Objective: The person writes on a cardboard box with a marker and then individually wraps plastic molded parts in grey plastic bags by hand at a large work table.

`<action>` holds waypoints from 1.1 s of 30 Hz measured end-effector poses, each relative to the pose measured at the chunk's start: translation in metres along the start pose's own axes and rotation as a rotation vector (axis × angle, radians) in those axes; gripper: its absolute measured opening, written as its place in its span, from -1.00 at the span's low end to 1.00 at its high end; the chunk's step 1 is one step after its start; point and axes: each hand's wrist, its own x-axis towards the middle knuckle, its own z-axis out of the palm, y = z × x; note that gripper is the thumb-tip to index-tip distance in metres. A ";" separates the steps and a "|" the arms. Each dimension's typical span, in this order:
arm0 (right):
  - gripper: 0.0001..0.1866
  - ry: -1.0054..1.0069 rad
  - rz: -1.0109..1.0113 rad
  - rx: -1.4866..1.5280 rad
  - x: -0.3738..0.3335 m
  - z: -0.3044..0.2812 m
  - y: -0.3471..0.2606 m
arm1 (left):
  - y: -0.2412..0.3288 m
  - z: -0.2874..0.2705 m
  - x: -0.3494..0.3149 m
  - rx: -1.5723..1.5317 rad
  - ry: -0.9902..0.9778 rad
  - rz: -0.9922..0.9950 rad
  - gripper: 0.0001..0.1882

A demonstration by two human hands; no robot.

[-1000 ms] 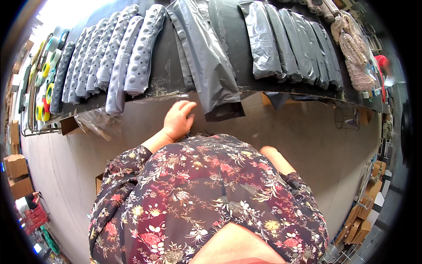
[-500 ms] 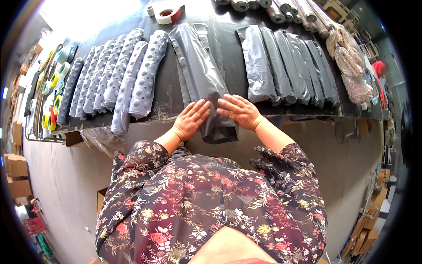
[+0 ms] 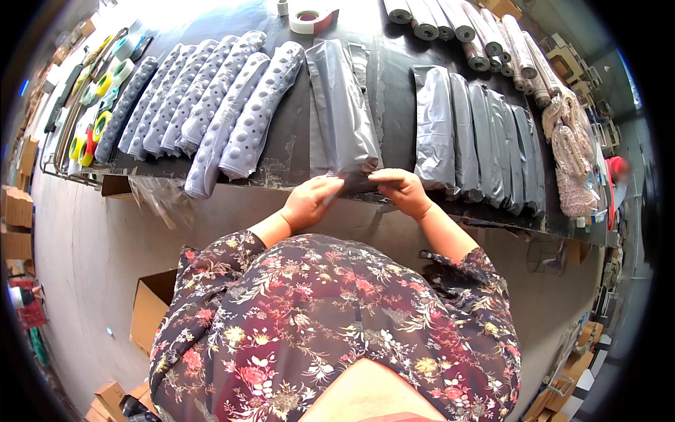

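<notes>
A long grey plastic bag, filled out by something inside, lies on the dark table with its end toward me at the front edge. My left hand is closed at the left corner of that end. Opposite it, my right hand grips the right corner, fingers bent over the plastic. Between them the dark end is drawn together; the fingertips are partly hidden. To the left lie several grey rolls with a round-dot pattern. Several similar filled grey bags lie side by side on the right.
A white and red tape roll sits at the table's back, near more rolled sheets. Coloured tape rolls line the left end. Bundled beige cord-like material rests at the right. An open cardboard box stands on the floor.
My hands have gone from lying flat on the bag to gripping its near end, which is now gathered up at the table edge. The view has shifted slightly.
</notes>
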 end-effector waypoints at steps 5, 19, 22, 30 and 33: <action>-0.78 0.419 0.231 0.120 0.031 0.018 0.016 | 0.000 0.007 0.026 -0.298 0.348 -0.491 -0.77; -0.65 0.424 0.643 -0.900 0.096 0.025 -0.009 | -0.004 -0.014 0.076 0.417 -0.076 -0.683 -0.67; -0.78 0.246 0.494 -1.120 0.104 0.035 -0.014 | -0.017 -0.008 0.075 0.556 -0.200 -0.552 -0.80; -0.23 0.273 0.889 -0.560 0.132 0.056 -0.040 | -0.051 -0.003 0.068 0.263 -0.089 -0.346 -0.86; -0.32 0.409 0.812 -0.091 0.113 0.036 0.016 | -0.049 -0.018 0.069 0.201 -0.144 -0.095 -0.75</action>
